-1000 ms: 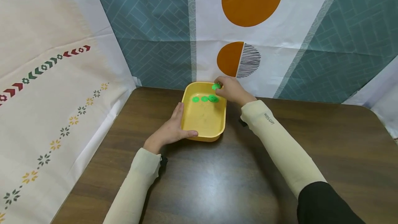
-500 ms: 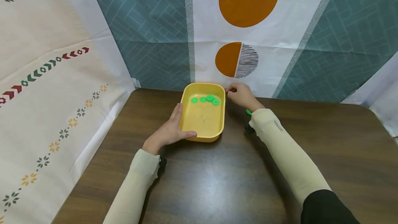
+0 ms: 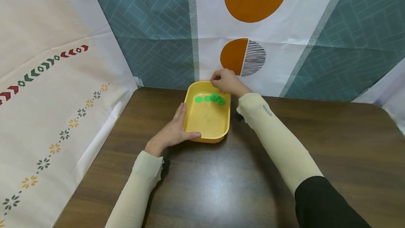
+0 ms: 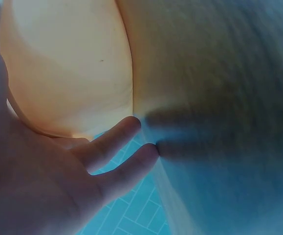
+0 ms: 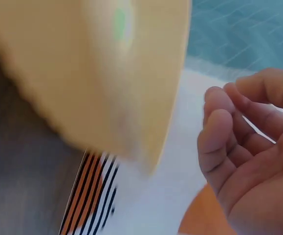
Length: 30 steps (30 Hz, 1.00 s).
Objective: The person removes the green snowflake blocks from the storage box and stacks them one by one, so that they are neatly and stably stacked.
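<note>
The fingers (image 5: 214,132) of the right hand (image 3: 230,81) are hovering, curled, at the yellow tray (image 3: 207,122)'s far rim, their tips close to the thumb, and I can't make out whether they are holding anything small. The left hand (image 3: 172,132) is resting with straightish fingers along the tray's left side, thumb spreading over the near rim, while green discs (image 3: 198,99) are lying in the tray's far half. Beneath the tray a brown table (image 3: 186,186) is stretching out, and behind it a patterned cloth (image 3: 155,27) is hanging.
</note>
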### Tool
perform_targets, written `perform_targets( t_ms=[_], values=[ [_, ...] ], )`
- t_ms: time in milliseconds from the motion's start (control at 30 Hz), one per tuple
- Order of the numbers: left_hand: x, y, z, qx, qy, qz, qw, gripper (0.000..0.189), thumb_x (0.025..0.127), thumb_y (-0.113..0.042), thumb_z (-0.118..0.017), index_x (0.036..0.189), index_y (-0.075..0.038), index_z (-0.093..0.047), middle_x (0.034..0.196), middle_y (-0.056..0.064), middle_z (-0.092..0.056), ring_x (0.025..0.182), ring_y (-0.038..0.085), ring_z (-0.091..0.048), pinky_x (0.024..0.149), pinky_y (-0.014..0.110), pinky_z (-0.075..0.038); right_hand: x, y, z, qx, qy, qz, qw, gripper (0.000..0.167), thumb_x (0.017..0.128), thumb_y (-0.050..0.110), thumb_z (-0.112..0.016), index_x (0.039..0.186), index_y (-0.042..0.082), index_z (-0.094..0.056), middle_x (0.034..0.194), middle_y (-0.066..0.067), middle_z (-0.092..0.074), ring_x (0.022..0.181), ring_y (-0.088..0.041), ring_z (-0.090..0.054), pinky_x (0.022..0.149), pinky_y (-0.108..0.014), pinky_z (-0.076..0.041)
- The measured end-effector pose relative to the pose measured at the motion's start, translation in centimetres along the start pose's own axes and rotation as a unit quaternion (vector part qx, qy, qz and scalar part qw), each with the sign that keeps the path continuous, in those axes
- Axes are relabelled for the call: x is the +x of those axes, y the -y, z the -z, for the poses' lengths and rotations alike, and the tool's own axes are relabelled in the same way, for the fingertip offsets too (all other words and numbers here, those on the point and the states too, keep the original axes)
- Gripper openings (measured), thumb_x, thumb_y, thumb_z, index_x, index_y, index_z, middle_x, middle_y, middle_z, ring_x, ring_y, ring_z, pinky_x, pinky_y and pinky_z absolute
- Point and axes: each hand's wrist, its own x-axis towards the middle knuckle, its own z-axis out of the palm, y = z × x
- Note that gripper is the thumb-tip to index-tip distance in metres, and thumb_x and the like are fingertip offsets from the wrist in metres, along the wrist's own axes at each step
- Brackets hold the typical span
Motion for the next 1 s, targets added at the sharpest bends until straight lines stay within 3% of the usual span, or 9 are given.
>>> perform_targets(
  t_ms=[133, 300, 367, 433, 567, 733, 800, 900, 1000],
  values=[
    [-0.1, 0.1, 0.1, 0.001, -0.001, -0.004, 1.0, 0.13, 0.081, -0.063, -0.076, 0.161, -0.017, 0.014, 0.167, 0.002, 0.016, 0.15, 0.032, -0.019, 0.116, 0.047, -0.027, 1.4, 1.1, -1.2, 0.024, 0.033, -0.031, 0.9987, 0.024, 0.102, 0.014, -0.053, 0.104, -0.003, -0.07, 0.085, -0.018, -0.063, 0.076, -0.039, -0.062, 0.07, -0.043, -0.055],
    [-0.1, 0.1, 0.0, -0.002, 0.0, -0.003, 1.0, 0.128, 0.082, -0.062, -0.076, 0.161, -0.018, 0.014, 0.167, -0.001, 0.018, 0.149, 0.033, -0.021, 0.115, 0.047, -0.028, 2.6, 0.8, -3.0, -0.031, 0.098, -0.108, 0.9888, 0.033, 0.1, 0.012, -0.05, 0.067, 0.006, -0.052, 0.055, -0.006, -0.044, 0.046, -0.023, -0.044, 0.049, -0.033, -0.043],
    [-0.1, 0.1, 0.0, -0.004, 0.0, -0.003, 1.0, 0.128, 0.082, -0.061, -0.077, 0.161, -0.018, 0.014, 0.167, 0.001, 0.017, 0.148, 0.034, -0.022, 0.115, 0.048, -0.029, 2.8, 0.8, -3.5, -0.05, 0.112, -0.134, 0.9833, 0.038, 0.098, 0.012, -0.05, 0.061, 0.012, -0.041, 0.051, -0.003, -0.037, 0.042, -0.018, -0.034, 0.045, -0.031, -0.035],
    [-0.1, 0.1, 0.0, -0.004, -0.002, -0.004, 1.0, 0.128, 0.082, -0.06, -0.077, 0.161, -0.018, 0.014, 0.168, 0.003, 0.016, 0.148, 0.034, -0.024, 0.114, 0.048, -0.03, 2.8, 1.0, -4.0, -0.059, 0.114, -0.145, 0.981, 0.04, 0.099, 0.014, -0.05, 0.06, 0.013, -0.04, 0.052, -0.003, -0.036, 0.042, -0.018, -0.032, 0.044, -0.03, -0.035],
    [0.0, 0.1, 0.1, -0.002, -0.003, -0.01, 0.9999, 0.128, 0.082, -0.059, -0.077, 0.161, -0.017, 0.013, 0.168, 0.007, 0.014, 0.147, 0.035, -0.025, 0.114, 0.048, -0.03, 2.9, 1.1, -4.5, -0.08, 0.122, -0.125, 0.9814, 0.034, 0.098, 0.016, -0.051, 0.065, 0.009, -0.048, 0.055, -0.002, -0.039, 0.046, -0.017, -0.034, 0.047, -0.031, -0.038],
    [0.0, 0.1, 0.2, 0.002, -0.001, -0.014, 0.9999, 0.128, 0.083, -0.06, -0.077, 0.161, -0.014, 0.014, 0.167, 0.007, 0.016, 0.148, 0.034, -0.022, 0.115, 0.047, -0.029, 2.8, 0.8, -4.7, -0.06, 0.117, -0.058, 0.9897, 0.027, 0.101, 0.016, -0.052, 0.09, 0.0, -0.07, 0.068, -0.007, -0.054, 0.057, -0.018, -0.045, 0.058, -0.032, -0.042],
    [0.0, 0.0, 0.2, 0.002, 0.0, -0.015, 0.9999, 0.128, 0.083, -0.06, -0.076, 0.161, -0.014, 0.014, 0.167, 0.005, 0.017, 0.149, 0.033, -0.021, 0.115, 0.046, -0.028, 2.9, 0.6, -4.8, -0.065, 0.101, -0.042, 0.9919, 0.028, 0.101, 0.011, -0.049, 0.083, 0.0, -0.067, 0.065, -0.008, -0.049, 0.056, -0.019, -0.04, 0.059, -0.031, -0.038],
    [-0.1, 0.0, 0.2, 0.002, 0.0, -0.015, 0.9999, 0.129, 0.082, -0.062, -0.076, 0.161, -0.014, 0.014, 0.167, 0.003, 0.017, 0.149, 0.032, -0.019, 0.116, 0.046, -0.027, 3.0, 0.2, -5.3, -0.114, 0.082, -0.042, 0.9892, 0.033, 0.098, 0.003, -0.047, 0.066, 0.005, -0.051, 0.06, -0.004, -0.033, 0.056, -0.019, -0.031, 0.057, -0.03, -0.032],
    [-0.1, -0.1, 0.2, 0.001, 0.0, -0.012, 0.9999, 0.129, 0.081, -0.063, -0.076, 0.161, -0.015, 0.014, 0.167, 0.001, 0.018, 0.15, 0.03, -0.016, 0.116, 0.044, -0.026, 3.2, -0.1, -5.8, -0.169, 0.082, -0.051, 0.9809, 0.03, 0.093, -0.003, -0.049, 0.067, 0.01, -0.044, 0.064, -0.004, -0.032, 0.061, -0.02, -0.032, 0.06, -0.03, -0.032]
  ],
)
